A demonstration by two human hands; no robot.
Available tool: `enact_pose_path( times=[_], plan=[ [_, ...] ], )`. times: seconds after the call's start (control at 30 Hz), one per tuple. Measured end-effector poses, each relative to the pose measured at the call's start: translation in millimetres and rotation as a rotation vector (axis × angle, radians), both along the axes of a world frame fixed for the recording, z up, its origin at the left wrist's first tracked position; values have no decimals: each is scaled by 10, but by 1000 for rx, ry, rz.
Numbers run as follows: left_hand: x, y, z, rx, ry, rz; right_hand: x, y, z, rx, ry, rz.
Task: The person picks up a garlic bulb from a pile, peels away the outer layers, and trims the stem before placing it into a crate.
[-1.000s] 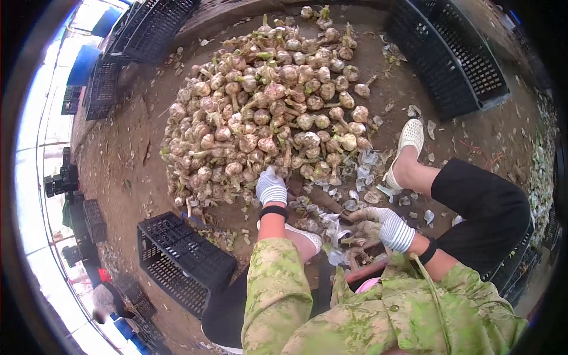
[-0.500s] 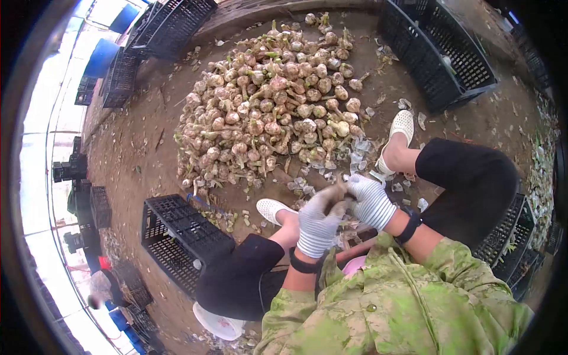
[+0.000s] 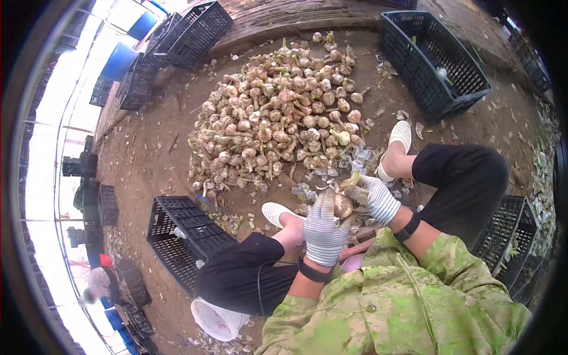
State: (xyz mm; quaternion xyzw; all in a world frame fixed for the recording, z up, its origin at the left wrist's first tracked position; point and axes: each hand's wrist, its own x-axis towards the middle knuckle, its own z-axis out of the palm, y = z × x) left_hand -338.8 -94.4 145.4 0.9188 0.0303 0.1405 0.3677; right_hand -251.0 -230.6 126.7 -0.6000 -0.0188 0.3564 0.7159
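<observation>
Between my gloved hands is a garlic bulb [image 3: 342,206] with brownish, dirty skin. My left hand [image 3: 325,232], in a grey-and-white striped glove, grips it from the left side, fingers along it and thumb below. At the upper right, my right hand [image 3: 380,200] in a matching glove is closed around the stem end of the garlic, where a bit of pale green shows. Part of the bulb is hidden by the gloves. Beyond the hands lies a large garlic heap [image 3: 278,118], with stems still on many bulbs.
A black crate [image 3: 435,65] at the upper right holds a few bulbs. Another black crate [image 3: 186,239] stands by my left knee, near a white bucket [image 3: 216,319]. More crates [image 3: 509,236] are at the right. Peeled skins [image 3: 362,155] litter the ground. A person [image 3: 103,287] is far left.
My hands have moved slightly apart, and the garlic bulb now shows between them. The head view has shifted a little, so the heap appears lower and further right.
</observation>
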Motion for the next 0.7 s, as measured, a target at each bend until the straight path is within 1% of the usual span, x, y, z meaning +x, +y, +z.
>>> enact_pose_path(
  times=[0.13,0.27,0.33,0.37,0.4,0.43,0.47,0.5,0.53,0.57,0.6,0.63,0.67,0.7],
  plan=[
    [12,19,21,151,-6,-34,13,-12,-41,-21,-13,35],
    [37,89,9,172,-7,-44,23,-18,-95,-12,11,54],
    [59,128,45,76,-20,-71,13,-30,-90,-21,8,62],
    [73,166,74,74,-20,-71,11,-36,-78,21,62,84],
    [92,206,135,-25,-15,-67,3,-42,-72,62,117,105],
    [89,224,163,-126,-9,-64,-12,-44,-76,58,121,103],
    [66,231,110,-286,30,-9,-24,-41,-81,31,53,165],
    [49,244,55,-289,32,-11,-31,-21,-54,5,-15,229],
    [31,260,0,-841,133,58,-80,-22,57,73,59,193],
    [16,272,-53,-1391,237,131,-91,2,62,72,61,189],
    [33,230,-42,-1729,279,307,-92,19,63,-26,-338,244],
    [47,198,61,-1950,317,237,-97,32,69,-128,-736,296],
    [54,212,33,-2008,316,174,-76,55,98,-116,-874,230],
    [80,236,-21,-2065,313,104,-71,57,121,-122,-882,224]
  ],
)
